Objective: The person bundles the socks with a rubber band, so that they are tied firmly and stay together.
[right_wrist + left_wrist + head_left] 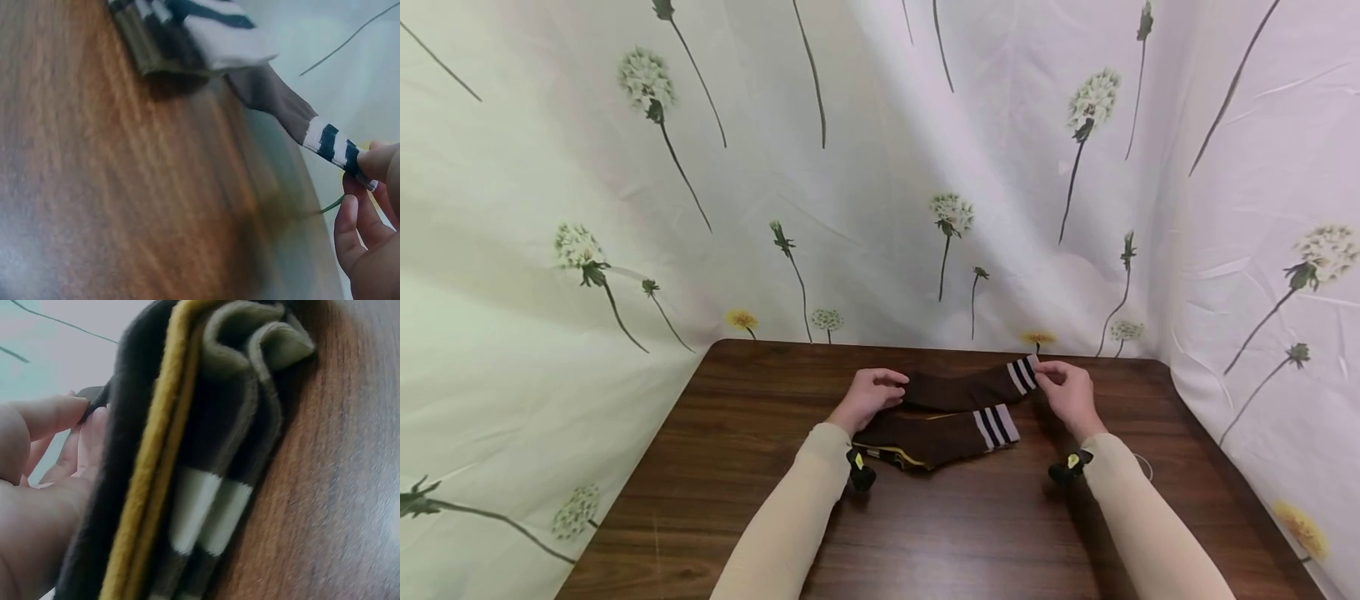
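A brown sock [955, 389] with a white-and-dark striped cuff stretches between the two hands at the back of the table. Its left end is pinched by the left hand [868, 400], and in the left wrist view thumb and finger meet on dark fabric. At the other end the right hand [1070, 400] pinches the edge of the cuff [331, 147] between thumb and fingers. In front of it lie stacked brown socks [943, 437] with matching stripes, folded layers and a yellow edge [156, 444]. The left hand is just behind this stack's left end.
The dark wood table [940, 533] ends at the back against a white curtain [880, 208] printed with dandelions. More curtain hangs along the left and right sides. A thin pale loop [1144, 467] shows beside the right wrist.
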